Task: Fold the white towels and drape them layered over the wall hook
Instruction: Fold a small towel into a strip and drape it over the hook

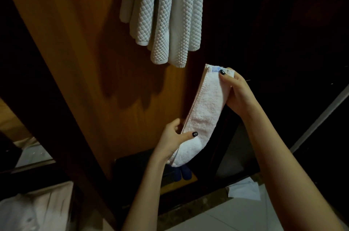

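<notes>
A narrow folded white terry towel (204,106) is stretched between my two hands in front of a wooden panel. My left hand (174,139) grips its lower end, thumb across the front. My right hand (236,92) pinches the upper end by the label corner. Above, several white waffle-textured towels (166,13) hang in overlapping layers down the panel; the hook that holds them is out of frame.
The orange-brown wooden panel (90,60) stands behind the towels, with dark cabinet surfaces to the right. Low down are a dark box, a blue item (183,172) and white paper (243,189) on the tiled floor. A pale cloth pile (34,210) lies bottom left.
</notes>
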